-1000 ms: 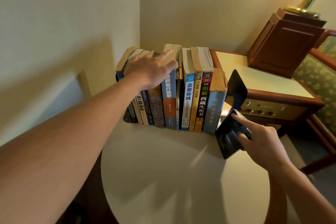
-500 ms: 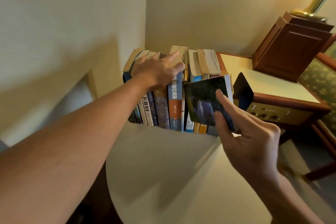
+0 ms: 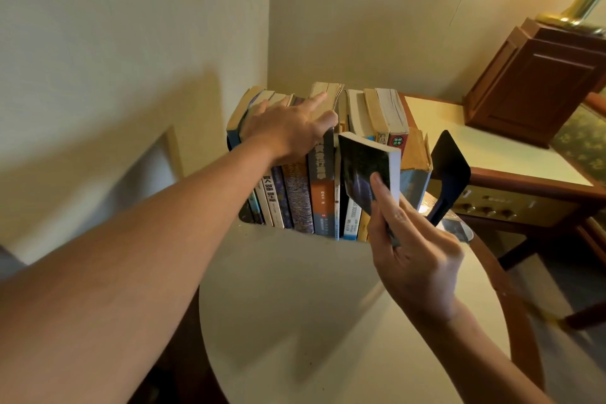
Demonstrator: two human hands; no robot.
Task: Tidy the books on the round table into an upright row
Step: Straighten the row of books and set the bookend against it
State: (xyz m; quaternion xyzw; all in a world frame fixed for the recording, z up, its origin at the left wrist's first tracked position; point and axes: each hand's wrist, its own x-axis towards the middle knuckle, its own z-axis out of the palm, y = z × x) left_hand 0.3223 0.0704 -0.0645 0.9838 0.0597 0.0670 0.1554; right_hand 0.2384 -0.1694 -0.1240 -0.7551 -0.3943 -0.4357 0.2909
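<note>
Bracing the book row point(image 3: 296, 197) with the left hand point(image 3: 288, 131), fingers spread, a person pinches a paperback point(image 3: 364, 167) in the right hand point(image 3: 419, 266), apparently needing a gap next.

The left hand point(image 3: 288, 128) lies flat over the tops of the books at the left end of the row of books point(image 3: 319, 193), hiding their upper edges. The dark-covered book point(image 3: 364, 167), pinched in the right hand point(image 3: 416, 259), covers the upper spines in the middle of the row. Its own lower corner is hidden behind the fingers point(image 3: 383, 203). Most spine lettering is too blurred to read. The foot of the black bookend point(image 3: 451, 170), at the far right edge of the table point(image 3: 311, 321), is partly behind the right hand. The table's near edge, both forearms and the brass lamp point(image 3: 580, 0) run out of frame.
</note>
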